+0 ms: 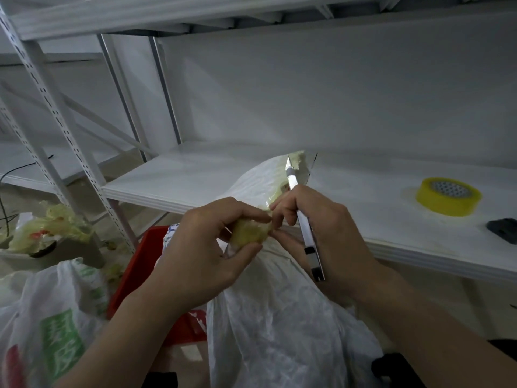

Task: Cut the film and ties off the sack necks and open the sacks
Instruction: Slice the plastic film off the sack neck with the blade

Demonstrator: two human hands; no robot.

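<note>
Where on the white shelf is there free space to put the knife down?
Two bare patches on the shelf: one between the slotted post and the sack neck, one between that neck and the tape roll. Right of the roll a dark object sits. The floor at left is crowded: film scraps, another sack, a red crate.

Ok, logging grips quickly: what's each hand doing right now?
Left hand: pinching the film wad on the sack.
Right hand: gripping the utility knife.
</note>
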